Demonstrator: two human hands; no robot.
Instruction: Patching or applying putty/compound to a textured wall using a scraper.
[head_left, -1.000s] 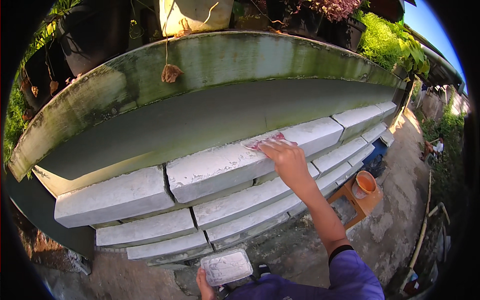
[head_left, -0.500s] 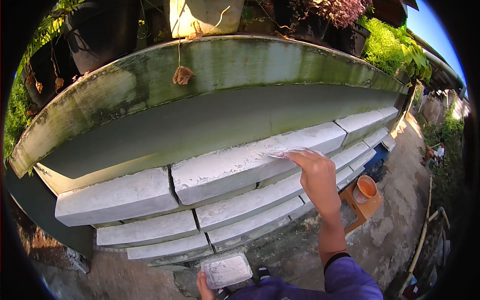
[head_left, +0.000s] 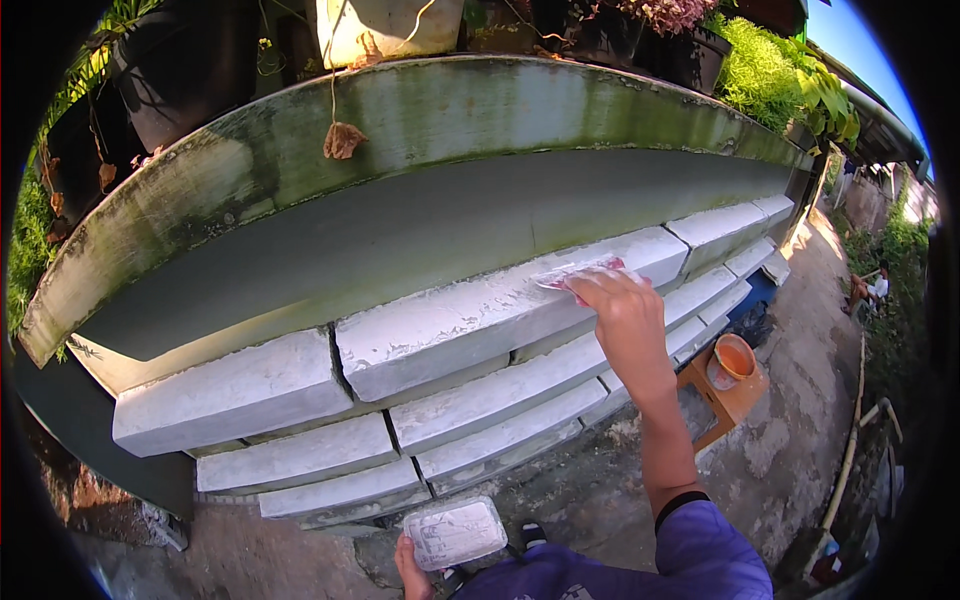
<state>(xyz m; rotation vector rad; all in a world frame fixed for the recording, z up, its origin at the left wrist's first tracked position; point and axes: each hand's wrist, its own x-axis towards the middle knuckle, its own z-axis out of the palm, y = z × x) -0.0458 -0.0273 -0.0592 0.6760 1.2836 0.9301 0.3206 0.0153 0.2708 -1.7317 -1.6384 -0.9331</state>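
Tiers of white-coated blocks (head_left: 250,390) run along a pale wall beneath a mossy curved ledge. My right hand (head_left: 625,330) grips a red scraper (head_left: 585,275) smeared with white paste, its edge on the top of the long upper block (head_left: 450,320), where rough white coating shows. Low at the bottom, my left hand (head_left: 410,565) holds a shallow rectangular tray (head_left: 455,532) covered in white paste.
Potted plants (head_left: 175,70) line the ledge (head_left: 420,115). An orange bucket (head_left: 733,355) stands on a wooden stool (head_left: 745,395) at the right. Bamboo poles (head_left: 848,450) border the concrete path (head_left: 790,470). A person (head_left: 878,287) is among greenery at the far right.
My right hand with the scraper has moved right along the upper block since a second ago, and is slightly higher than half a second ago. My left hand still holds the tray.
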